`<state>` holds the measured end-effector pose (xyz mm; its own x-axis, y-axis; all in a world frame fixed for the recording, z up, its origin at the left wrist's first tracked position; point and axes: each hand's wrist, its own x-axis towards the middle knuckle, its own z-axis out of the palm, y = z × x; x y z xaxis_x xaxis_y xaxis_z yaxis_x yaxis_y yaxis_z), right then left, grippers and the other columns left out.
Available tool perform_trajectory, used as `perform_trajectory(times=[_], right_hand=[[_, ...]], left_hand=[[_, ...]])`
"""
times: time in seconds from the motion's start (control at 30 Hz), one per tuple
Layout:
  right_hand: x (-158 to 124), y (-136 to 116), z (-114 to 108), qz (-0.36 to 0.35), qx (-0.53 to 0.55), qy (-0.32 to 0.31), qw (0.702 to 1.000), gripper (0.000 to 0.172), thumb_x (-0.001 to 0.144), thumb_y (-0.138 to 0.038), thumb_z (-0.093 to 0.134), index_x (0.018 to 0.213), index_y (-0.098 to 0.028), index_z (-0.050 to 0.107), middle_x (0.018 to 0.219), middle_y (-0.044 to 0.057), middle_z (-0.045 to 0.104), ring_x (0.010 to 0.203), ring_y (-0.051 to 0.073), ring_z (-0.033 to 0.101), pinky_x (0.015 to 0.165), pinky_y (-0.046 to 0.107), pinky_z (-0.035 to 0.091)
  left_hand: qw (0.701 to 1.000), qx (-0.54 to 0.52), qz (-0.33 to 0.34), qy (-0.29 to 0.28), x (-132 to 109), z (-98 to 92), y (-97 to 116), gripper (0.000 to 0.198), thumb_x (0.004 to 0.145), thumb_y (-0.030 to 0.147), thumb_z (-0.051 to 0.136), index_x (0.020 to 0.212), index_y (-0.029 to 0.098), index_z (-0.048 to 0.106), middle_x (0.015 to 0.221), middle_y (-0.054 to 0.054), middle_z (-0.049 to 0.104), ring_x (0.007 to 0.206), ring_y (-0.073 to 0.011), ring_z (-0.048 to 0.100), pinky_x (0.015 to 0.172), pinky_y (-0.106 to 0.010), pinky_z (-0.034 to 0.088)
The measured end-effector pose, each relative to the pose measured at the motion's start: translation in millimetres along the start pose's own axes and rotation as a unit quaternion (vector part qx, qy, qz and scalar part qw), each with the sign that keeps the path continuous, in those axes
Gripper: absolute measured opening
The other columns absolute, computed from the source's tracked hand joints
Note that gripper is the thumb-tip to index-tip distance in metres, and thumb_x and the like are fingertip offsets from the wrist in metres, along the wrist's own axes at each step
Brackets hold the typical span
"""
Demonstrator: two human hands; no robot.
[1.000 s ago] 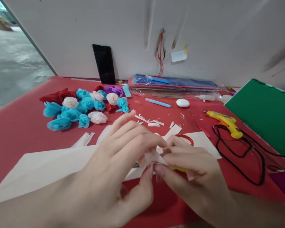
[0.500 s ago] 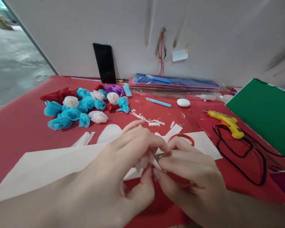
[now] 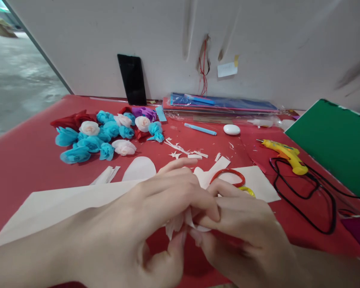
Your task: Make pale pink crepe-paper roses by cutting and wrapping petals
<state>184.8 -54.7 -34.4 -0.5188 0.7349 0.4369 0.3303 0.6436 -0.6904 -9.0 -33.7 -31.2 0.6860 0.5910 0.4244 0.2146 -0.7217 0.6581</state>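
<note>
Between my two hands is a small pale pink paper flower (image 3: 175, 225), mostly covered by my fingers. My left hand (image 3: 138, 216) is closed on it, thumb below and fingers curled over the top. On the other side, my right hand (image 3: 243, 228) pinches a loose petal of the same flower between thumb and forefinger. Just beyond my right hand lie scissors with a red and a yellow handle loop (image 3: 228, 172), their blades hidden. Pale paper sheets (image 3: 75, 206) spread flat under and behind my hands, and a rounded cut paper piece (image 3: 139, 168) lies behind the left.
Blue, white, red and purple paper flowers (image 3: 90, 144) are heaped at the left. A yellow glue gun (image 3: 288, 154) with a looped black cord (image 3: 333, 216) lies right, beside a green board (image 3: 333, 148). A phone (image 3: 132, 80) leans on the wall. Paper scraps (image 3: 195, 156) litter the middle.
Both hands have shifted slightly down and toward me with the flower. More of the scissors shows now, including the yellow loop.
</note>
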Motion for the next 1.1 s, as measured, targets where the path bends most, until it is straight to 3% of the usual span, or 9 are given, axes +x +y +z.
perform_trajectory(times=[0.37,0.57,0.73,0.87,1.1], right_hand=[[3.2,-1.8,-2.3,0.098,0.136,-0.001,0.986,0.027,0.078,0.000,0.057,0.059,-0.019,0.058,0.061,-0.004,0.061,0.062,0.009,0.056,0.059,0.018,0.046],[6.0,0.4,-3.5,0.205,0.265,-0.077,0.939,0.033,0.085,-0.011,0.058,0.053,-0.018,0.055,0.063,-0.003,0.059,0.061,0.008,0.055,0.058,0.019,0.045],[8.2,1.9,-2.5,0.248,0.310,-0.087,0.913,0.028,0.088,-0.018,0.061,0.060,-0.018,0.059,0.060,-0.004,0.055,0.057,0.008,0.052,0.058,0.021,0.043],[7.0,2.2,-3.0,0.235,0.276,-0.082,0.928,0.033,0.090,-0.019,0.060,0.057,-0.018,0.060,0.063,-0.003,0.059,0.062,0.009,0.055,0.061,0.022,0.044],[8.4,4.3,-0.4,0.208,0.175,-0.062,0.960,0.032,0.089,-0.011,0.056,0.058,-0.018,0.061,0.061,-0.005,0.059,0.058,0.007,0.051,0.056,0.019,0.040]], left_hand=[[0.999,0.031,0.029,-0.022,0.5,-5.1,-1.3,0.051,0.062,0.001,0.047,0.105,0.028,0.051,0.074,0.004,0.058,0.061,-0.0133,0.056,0.062,-0.026,0.055],[0.999,0.001,0.038,-0.026,4.7,-4.4,-3.9,0.051,0.063,-0.001,0.046,0.106,0.026,0.049,0.080,0.007,0.069,0.065,-0.0109,0.060,0.072,-0.024,0.056],[1.000,-0.012,-0.015,-0.012,1.8,-3.6,-2.2,0.052,0.068,0.001,0.046,0.112,0.029,0.049,0.085,0.008,0.067,0.072,-0.0090,0.063,0.067,-0.017,0.053],[0.997,-0.013,-0.067,0.020,-1.5,-3.5,-0.9,0.050,0.071,0.005,0.046,0.112,0.033,0.051,0.092,0.009,0.065,0.076,-0.0070,0.064,0.070,-0.013,0.053],[0.996,0.037,-0.073,0.037,2.8,-3.8,-6.1,0.041,0.076,0.008,0.050,0.111,0.031,0.053,0.089,0.011,0.065,0.072,-0.0048,0.061,0.069,-0.011,0.051]])
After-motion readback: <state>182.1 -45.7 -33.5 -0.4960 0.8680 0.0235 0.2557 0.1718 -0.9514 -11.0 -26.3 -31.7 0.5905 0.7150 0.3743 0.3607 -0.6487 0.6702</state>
